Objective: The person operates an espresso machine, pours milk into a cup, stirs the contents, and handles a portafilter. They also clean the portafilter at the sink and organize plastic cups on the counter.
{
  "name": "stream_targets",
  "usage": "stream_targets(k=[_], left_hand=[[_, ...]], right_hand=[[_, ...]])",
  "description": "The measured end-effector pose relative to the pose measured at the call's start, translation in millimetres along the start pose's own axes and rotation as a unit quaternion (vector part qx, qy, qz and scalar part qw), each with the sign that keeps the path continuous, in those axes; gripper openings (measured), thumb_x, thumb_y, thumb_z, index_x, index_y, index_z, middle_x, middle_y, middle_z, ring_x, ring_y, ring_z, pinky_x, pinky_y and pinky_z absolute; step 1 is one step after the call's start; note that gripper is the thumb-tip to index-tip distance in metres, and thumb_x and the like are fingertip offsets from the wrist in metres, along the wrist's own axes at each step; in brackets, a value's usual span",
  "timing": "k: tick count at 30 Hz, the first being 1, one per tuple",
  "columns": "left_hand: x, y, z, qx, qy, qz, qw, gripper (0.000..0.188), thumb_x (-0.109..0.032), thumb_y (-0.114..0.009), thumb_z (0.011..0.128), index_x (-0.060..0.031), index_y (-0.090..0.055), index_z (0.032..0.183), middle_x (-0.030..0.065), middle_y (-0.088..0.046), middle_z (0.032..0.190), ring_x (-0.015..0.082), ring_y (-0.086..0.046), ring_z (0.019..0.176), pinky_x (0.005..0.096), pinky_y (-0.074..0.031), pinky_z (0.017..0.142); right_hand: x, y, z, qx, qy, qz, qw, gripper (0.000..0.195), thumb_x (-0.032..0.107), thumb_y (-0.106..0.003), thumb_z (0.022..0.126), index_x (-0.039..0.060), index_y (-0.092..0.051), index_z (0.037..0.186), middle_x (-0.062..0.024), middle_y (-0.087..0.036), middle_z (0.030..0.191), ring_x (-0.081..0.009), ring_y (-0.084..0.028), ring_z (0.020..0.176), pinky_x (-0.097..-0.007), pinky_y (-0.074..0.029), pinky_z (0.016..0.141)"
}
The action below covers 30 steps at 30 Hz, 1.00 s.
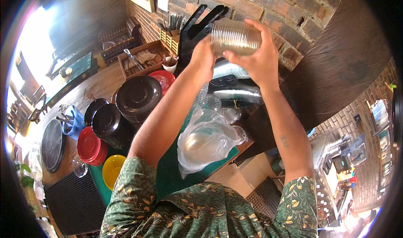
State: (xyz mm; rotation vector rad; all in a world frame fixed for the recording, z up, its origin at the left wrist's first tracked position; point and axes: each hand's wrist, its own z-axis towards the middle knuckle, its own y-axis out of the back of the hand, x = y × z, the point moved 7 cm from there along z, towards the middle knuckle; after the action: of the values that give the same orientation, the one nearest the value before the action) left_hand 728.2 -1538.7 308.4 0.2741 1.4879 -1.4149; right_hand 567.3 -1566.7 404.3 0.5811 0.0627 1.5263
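Both hands are raised in front of the brick wall, with a short ribbed stack of clear plastic lids or cups (236, 38) lying sideways between them. My right hand (263, 61) grips the right end, thumb below and fingers above. At the left end, my left hand (203, 56) is closed against the stack; its fingers are mostly hidden. Under the hands lie more sleeves of nested clear plastic cups (237, 94). Closer to me, a crumpled clear plastic bag (207, 140) with pale round contents rests on a green mat (170, 171).
Left of my arm stand stacked black saucers (138, 91), red saucers (89, 145) and a yellow bowl (112, 168). Behind them are a blue utensil holder (74, 123) and a wooden tray (141, 60). A black holder (192, 33) stands against the brick wall (245, 1).
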Motion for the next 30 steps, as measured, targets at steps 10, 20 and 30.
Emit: stream_targets(k=[10, 20, 30], left_hand=[[13.8, -6.9, 71.7, 0.077, -0.001, 0.240, 0.968, 0.052, -0.035, -0.054, 0.116, 0.0031, -0.061, 0.151, 0.0138, -0.066, 0.149, 0.0238, -0.058, 0.136, 0.0429, -0.037, 0.122], [35.5, 30.5, 92.4, 0.112, -0.126, 0.163, 0.972, 0.027, -0.021, -0.059, 0.108, -0.0072, -0.070, 0.129, 0.0093, -0.070, 0.132, 0.0208, -0.060, 0.128, 0.0348, -0.037, 0.114], [29.0, 47.6, 94.7, 0.124, -0.214, 0.367, 0.897, 0.036, 0.002, -0.050, 0.103, -0.0060, -0.069, 0.133, 0.0172, -0.072, 0.130, 0.0337, -0.071, 0.120, 0.0406, -0.056, 0.101]], right_hand=[[-85.1, -30.1, 53.8, 0.086, -0.113, -0.168, 0.975, 0.101, 0.039, -0.104, 0.062, 0.0110, -0.058, 0.148, -0.0260, -0.072, 0.133, -0.0428, -0.069, 0.127, -0.0500, -0.057, 0.108], [-94.3, -60.2, 62.8, 0.193, -0.147, -0.204, 0.949, 0.105, 0.038, -0.102, 0.065, 0.0109, -0.053, 0.155, -0.0274, -0.069, 0.142, -0.0410, -0.068, 0.133, -0.0494, -0.056, 0.111], [-103.3, -80.9, 59.9, 0.258, -0.118, -0.205, 0.937, 0.110, 0.044, -0.098, 0.078, 0.0120, -0.039, 0.165, -0.0374, -0.050, 0.156, -0.0484, -0.055, 0.147, -0.0505, -0.048, 0.121]])
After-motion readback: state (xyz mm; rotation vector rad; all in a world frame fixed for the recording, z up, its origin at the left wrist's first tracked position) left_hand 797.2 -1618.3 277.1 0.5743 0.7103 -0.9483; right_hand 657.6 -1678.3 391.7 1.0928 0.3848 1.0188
